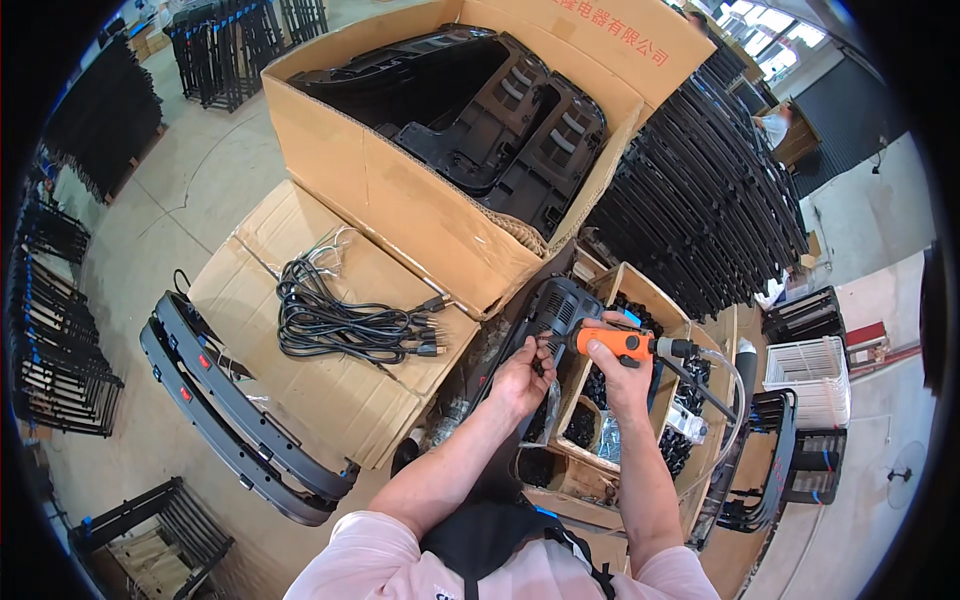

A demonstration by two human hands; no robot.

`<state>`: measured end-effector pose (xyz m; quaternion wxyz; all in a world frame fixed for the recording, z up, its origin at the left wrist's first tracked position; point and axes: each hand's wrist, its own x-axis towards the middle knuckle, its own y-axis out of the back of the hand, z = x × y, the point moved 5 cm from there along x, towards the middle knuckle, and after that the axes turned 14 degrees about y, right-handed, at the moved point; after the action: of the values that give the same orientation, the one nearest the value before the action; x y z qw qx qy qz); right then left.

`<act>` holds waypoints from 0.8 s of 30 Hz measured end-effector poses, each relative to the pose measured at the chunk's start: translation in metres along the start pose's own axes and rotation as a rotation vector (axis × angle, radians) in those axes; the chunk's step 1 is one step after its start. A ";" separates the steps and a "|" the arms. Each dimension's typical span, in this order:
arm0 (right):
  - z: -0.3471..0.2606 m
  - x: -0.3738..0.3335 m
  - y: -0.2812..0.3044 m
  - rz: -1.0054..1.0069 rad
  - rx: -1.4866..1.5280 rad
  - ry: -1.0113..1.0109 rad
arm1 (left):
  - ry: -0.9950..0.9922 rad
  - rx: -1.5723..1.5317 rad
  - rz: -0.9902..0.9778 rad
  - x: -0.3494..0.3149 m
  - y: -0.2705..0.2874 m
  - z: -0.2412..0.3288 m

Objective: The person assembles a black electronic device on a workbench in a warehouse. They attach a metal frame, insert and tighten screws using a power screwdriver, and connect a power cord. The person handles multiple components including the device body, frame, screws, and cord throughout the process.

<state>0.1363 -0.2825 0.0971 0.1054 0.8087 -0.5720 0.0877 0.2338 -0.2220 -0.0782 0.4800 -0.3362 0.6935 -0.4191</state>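
Observation:
My right hand (622,375) is wrapped round an orange air screwdriver (632,346), which lies nearly level with its hose end to the right. The tool's tip points left at a black plastic housing with vent slots (562,302). Close to that tip, the fingers of my left hand (524,376) are pinched together beside the housing. Something small and dark shows at those fingers, too small to name. Below and right of my hands is a wooden parts box (640,275) with compartments of small black parts (580,425).
A large carton (400,210) holding black plastic shells (470,130) stands ahead. On a cardboard box (240,300) to its left lies a coil of black cables (345,315). Curved grey-black frames (250,440) stand at left. A clear hose (742,400) loops on the right beside stacked black frames (690,200).

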 end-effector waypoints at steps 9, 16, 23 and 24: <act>0.044 0.017 -0.014 -0.055 -0.098 0.049 | 0.061 0.400 0.133 -0.033 0.004 -0.034; 0.045 0.029 -0.024 -0.130 -0.089 0.047 | 0.076 0.431 0.194 -0.050 0.018 -0.042; 0.037 0.030 -0.035 -0.168 -0.119 0.054 | 0.083 0.410 0.174 -0.065 0.033 -0.040; 0.040 0.031 -0.035 -0.184 -0.138 0.078 | 0.088 0.401 0.183 -0.067 0.036 -0.040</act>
<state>0.1809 -0.3103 0.0641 0.1907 0.8447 -0.4953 0.0696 0.2144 -0.1385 -0.0774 0.5424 -0.1511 0.6442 -0.5176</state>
